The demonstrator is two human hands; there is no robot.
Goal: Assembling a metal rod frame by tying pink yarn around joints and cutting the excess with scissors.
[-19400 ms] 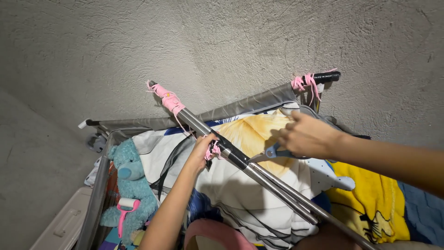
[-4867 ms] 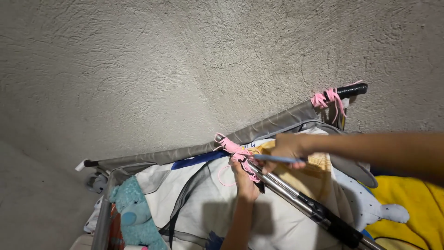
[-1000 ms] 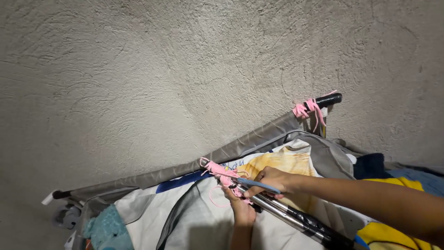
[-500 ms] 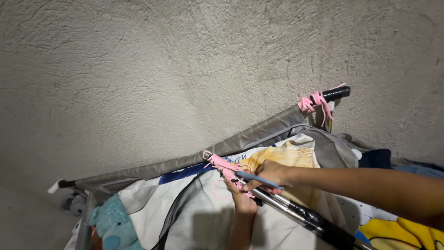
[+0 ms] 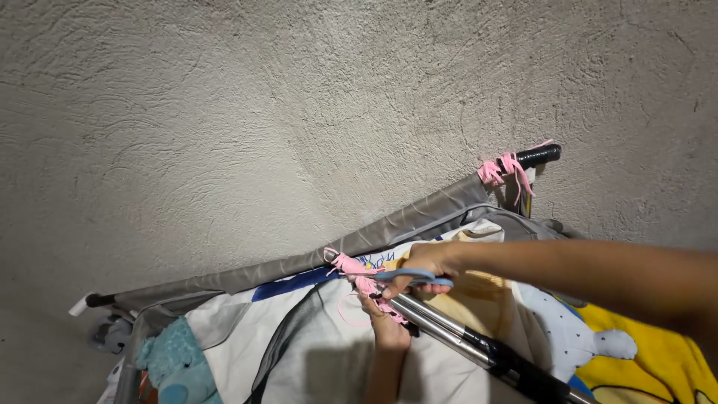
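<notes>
**Scissors closing on the pink string**

The metal pole [image 5: 441, 333] lies with its long axis from 4 o'clock up to 10 o'clock, its pink string [image 5: 359, 277] end beside the grey rail [image 5: 336, 251]. Half a second ago the blue-handled scissors [image 5: 407, 276] sat lower; now the right hand [image 5: 422, 265], grip closed on them, has brought them onto the string. The left hand [image 5: 389, 325] clasps the pole beneath.

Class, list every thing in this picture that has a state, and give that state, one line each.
Left hand: gripping the metal pole from below.
Right hand: holding blue-handled scissors.
Pink string: wrapped around the pole's end, frayed.
Grey rail: tied with pink string at its far end.
Teal plush toy: lying in the cot.
</notes>
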